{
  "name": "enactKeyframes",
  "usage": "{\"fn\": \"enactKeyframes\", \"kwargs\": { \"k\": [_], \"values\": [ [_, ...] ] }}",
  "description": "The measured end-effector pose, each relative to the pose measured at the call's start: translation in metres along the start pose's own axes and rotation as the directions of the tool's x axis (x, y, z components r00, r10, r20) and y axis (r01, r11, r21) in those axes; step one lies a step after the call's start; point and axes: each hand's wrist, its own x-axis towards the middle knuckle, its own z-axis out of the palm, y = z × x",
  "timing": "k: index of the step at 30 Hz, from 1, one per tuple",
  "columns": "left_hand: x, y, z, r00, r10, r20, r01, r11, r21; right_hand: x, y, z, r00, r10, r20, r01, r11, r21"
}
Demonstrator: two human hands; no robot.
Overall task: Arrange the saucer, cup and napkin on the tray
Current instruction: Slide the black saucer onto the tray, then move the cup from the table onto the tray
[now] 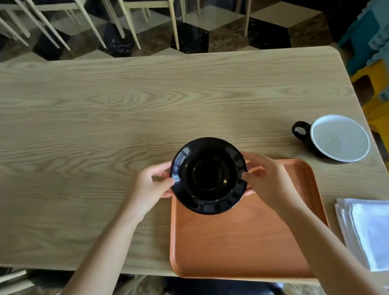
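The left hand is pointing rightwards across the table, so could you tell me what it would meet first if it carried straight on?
The glossy black round saucer: the left hand already grips its left rim.

light wooden table (97,111), grain running lengthwise, rounded corner at far right. on it: orange tray (239,246) at the near edge, slightly overhanging; black cup (337,137) with white inside, handle pointing left, beyond the tray's far right corner; folded white napkins (376,230) stacked just right of the tray.
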Motion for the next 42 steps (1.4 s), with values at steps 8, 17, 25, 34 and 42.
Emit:
{"fn": "enactKeyframes", "kwargs": {
  "k": [8,17,25,34,42],
  "values": [
    [-0.020,-0.027,-0.001,0.998,0.039,0.050,-0.049,0.973,0.225,-0.032,0.022,0.012,0.996,0.085,-0.025,-0.084,0.996,0.026],
    [-0.021,-0.028,0.007,0.993,0.090,-0.074,-0.056,0.928,0.369,-0.032,0.019,0.019,0.996,0.088,-0.008,-0.088,0.994,0.058],
    [-0.017,-0.033,0.001,0.999,-0.004,-0.049,0.016,0.968,0.251,-0.034,0.015,0.014,0.997,0.064,0.039,-0.062,0.997,-0.038],
    [-0.015,0.019,-0.001,0.999,-0.025,0.046,-0.018,0.659,0.752,-0.031,-0.015,-0.042,0.927,0.116,0.357,0.070,0.880,-0.469],
    [0.001,0.098,0.101,0.818,0.537,0.206,-0.498,0.482,0.721,-0.029,-0.019,-0.128,0.957,-0.269,-0.110,0.125,0.724,-0.679]
  ]
}}
